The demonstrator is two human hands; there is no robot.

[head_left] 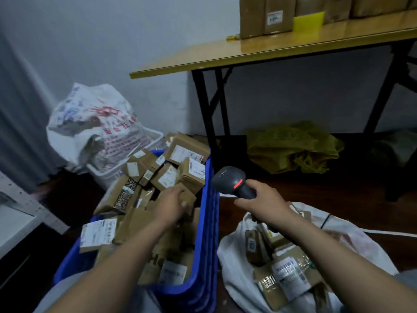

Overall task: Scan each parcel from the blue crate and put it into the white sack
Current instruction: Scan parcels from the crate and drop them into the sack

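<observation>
While my left hand [173, 201] reaches into the blue crate [208, 222], its fingers curl round a small brown parcel [188, 198] lying against the crate's right wall, on top of the heap. Loose cardboard parcels [158, 172] crowd the crate on every side of that hand and are piled above the rim at the crate's far end. Just right of the crate, my right hand [261, 199] grips the handle of a dark scanner [232, 182], its head turned toward the crate and a red light showing on it. Right of the crate and nearer to me, the white sack [234, 263] lies open with labelled parcels inside; my right forearm crosses over its mouth, and the crate's tall right wall stands between the gripped parcel and the sack. Behind the crate's far left corner, a printed bag [94, 123] sits in a white basket [155, 134]. Beyond the crate to the right, a wooden surface [248, 53] on black legs carries brown cartons [266, 14], with a yellow-green bag [291, 147] on the floor underneath.
</observation>
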